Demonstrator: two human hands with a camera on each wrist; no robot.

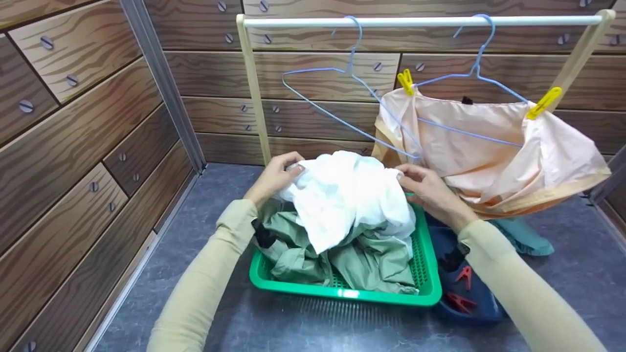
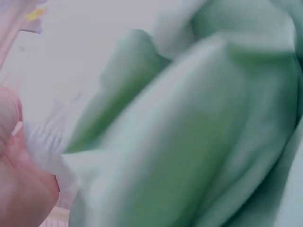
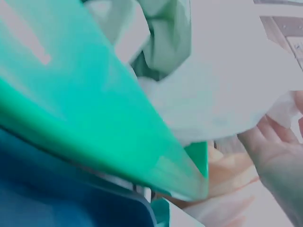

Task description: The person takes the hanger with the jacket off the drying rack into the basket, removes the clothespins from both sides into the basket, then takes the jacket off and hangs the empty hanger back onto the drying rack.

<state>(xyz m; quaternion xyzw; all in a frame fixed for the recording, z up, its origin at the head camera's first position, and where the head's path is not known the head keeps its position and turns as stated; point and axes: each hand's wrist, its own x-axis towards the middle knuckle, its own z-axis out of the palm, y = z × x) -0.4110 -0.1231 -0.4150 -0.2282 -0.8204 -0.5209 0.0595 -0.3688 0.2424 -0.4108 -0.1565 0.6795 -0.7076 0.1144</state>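
Observation:
A crumpled white cloth garment (image 1: 347,190) is held up between both hands over a green plastic basket (image 1: 342,292). My left hand (image 1: 276,176) pinches its upper left edge between thumb and fingers. At the upper right edge my right hand (image 1: 425,188) pinches it the same way; the right wrist view shows the fingers (image 3: 277,137) at the cloth. Grey-green garments (image 1: 376,264) lie bunched in the basket beneath, partly covered by the white cloth. In the left wrist view green cloth (image 2: 189,142) fills most of the picture, blurred.
Behind stands a rack with a white rod (image 1: 415,21). An empty blue hanger (image 1: 352,73) hangs there, beside a pale pink garment (image 1: 474,142) clipped by yellow clothespins (image 1: 544,102) to another hanger. A dark blue bin (image 1: 481,308) with red clothespins (image 1: 464,277) sits right of the basket.

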